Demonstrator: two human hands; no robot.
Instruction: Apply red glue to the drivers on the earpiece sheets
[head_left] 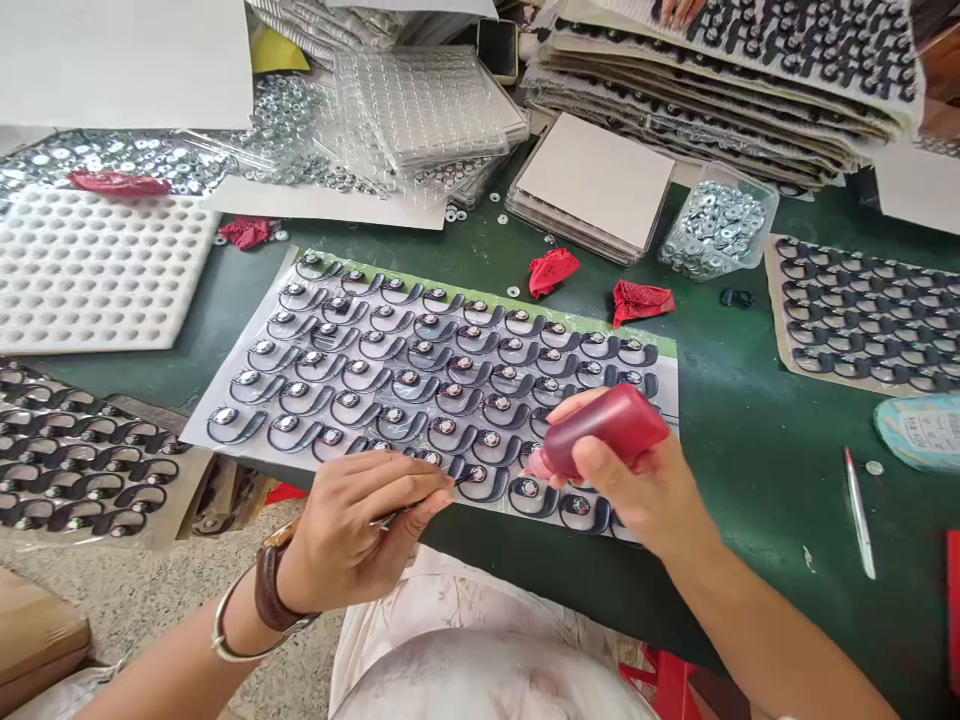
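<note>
Dozens of dark, glossy loops (232, 430), each an open curve with a pale round disc at one end, lie in slanting rows on a thin, flat sheet (667, 370) with a green strip along its far edge. We see it spread on the smooth green table (750, 480), its near edge just below both hands.

Our right hand (637, 485) is wrapped around a red bottle (604, 432), smooth and rounded, with thumb on the near side and fingers behind. The bottle lies slantwise in that grip, its broad base up to the right and its narrow pinkish tip down to the left, above the sheet's lower right part; we cannot tell whether the tip touches a loop.

Our left hand (367, 525) pinches a slim dark tool (386, 518) between thumb and fingers, its tip poking past them beside a loop in the nearest row.

Beyond the sheet we find crumpled red scraps (553, 272), a clear plastic tub (771, 215) heaped with shiny metal washers (716, 225) and, at left, a white dimpled tray (90, 342).
</note>
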